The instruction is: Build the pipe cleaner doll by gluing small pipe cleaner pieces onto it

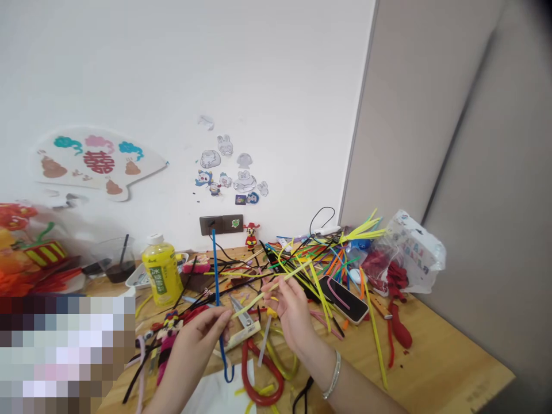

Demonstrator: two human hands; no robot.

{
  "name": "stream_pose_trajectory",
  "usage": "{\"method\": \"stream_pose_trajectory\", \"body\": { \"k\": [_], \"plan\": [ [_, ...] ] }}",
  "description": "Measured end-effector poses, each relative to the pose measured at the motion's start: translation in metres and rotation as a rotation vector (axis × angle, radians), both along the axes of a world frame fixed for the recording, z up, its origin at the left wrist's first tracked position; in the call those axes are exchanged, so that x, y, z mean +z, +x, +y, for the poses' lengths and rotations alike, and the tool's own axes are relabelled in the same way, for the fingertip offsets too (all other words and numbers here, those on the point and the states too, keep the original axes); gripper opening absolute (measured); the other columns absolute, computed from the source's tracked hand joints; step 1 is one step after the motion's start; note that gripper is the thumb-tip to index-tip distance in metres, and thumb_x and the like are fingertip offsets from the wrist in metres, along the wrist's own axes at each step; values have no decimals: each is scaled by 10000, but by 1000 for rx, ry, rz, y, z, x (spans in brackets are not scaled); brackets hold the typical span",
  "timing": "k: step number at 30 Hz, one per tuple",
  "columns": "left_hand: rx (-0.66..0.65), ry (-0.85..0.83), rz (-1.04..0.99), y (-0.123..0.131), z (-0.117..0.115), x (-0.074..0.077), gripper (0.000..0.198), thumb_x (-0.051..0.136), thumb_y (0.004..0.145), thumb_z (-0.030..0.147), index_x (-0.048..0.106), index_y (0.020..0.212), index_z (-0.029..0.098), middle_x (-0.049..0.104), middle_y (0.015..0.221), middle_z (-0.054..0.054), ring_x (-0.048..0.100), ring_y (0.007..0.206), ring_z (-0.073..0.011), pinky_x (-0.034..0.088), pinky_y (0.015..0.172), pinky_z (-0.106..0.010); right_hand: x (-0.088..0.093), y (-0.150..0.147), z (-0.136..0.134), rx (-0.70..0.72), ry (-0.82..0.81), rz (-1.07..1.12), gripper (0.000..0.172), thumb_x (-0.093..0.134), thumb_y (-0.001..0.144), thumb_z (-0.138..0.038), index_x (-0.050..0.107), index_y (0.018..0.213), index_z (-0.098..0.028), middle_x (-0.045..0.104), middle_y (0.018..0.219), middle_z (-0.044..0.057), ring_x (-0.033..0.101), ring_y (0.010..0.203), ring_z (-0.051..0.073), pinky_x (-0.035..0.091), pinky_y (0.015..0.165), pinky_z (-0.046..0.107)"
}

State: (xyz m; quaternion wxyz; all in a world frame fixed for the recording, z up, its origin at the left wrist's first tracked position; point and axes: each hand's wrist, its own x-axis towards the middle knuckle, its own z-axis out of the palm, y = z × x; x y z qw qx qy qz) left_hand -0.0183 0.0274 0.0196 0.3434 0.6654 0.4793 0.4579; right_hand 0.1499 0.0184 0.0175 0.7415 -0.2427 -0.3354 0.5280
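Note:
My left hand is closed on a blue pipe cleaner that stands nearly upright and curls into a hook at its lower end. A yellow pipe cleaner slants from the left fingers up to the right; my right hand pinches it near its middle. A silver bracelet is on my right wrist. Below the hands lie scissors and a red loop of pipe cleaner.
A heap of coloured pipe cleaners covers the wooden table, with a phone, a plastic bag of red pieces, a yellow drink bottle and a cup. Stickers and a fan decorate the wall.

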Motion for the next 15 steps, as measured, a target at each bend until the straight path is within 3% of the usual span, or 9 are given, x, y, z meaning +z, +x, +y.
{"method": "stream_pose_trajectory", "body": {
  "k": [5, 9, 12, 15],
  "plan": [
    [51, -112, -54, 0, -3, 5, 414, 637, 584, 540, 635, 759, 166, 561, 511, 17, 508, 465, -134, 364, 388, -197, -4, 3, 4, -18, 4, -99, 213, 589, 759, -394, 543, 728, -189, 636, 706, 1, 583, 598, 117, 491, 591, 253],
    [97, -172, -83, -6, -1, 3, 469, 626, 601, 564, 608, 839, 161, 547, 528, 22, 442, 392, -98, 293, 325, -175, -11, 2, 9, -44, -49, -406, 241, 557, 758, -417, 557, 785, -178, 627, 648, 0, 585, 532, 125, 489, 526, 249],
    [105, -199, -104, -9, 2, 0, 514, 617, 607, 578, 596, 904, 159, 536, 525, 37, 368, 332, -64, 277, 308, -172, -11, 11, 16, -168, -79, -716, 297, 467, 792, -447, 562, 827, -167, 624, 637, 6, 601, 523, 138, 499, 507, 259],
    [109, -195, -106, -9, 2, 0, 542, 612, 607, 578, 598, 954, 161, 533, 518, 44, 335, 300, -54, 257, 289, -172, -4, 40, 30, -337, -134, -891, 289, 407, 833, -401, 559, 896, -164, 642, 691, 16, 612, 552, 138, 501, 526, 257]
  ]
}}
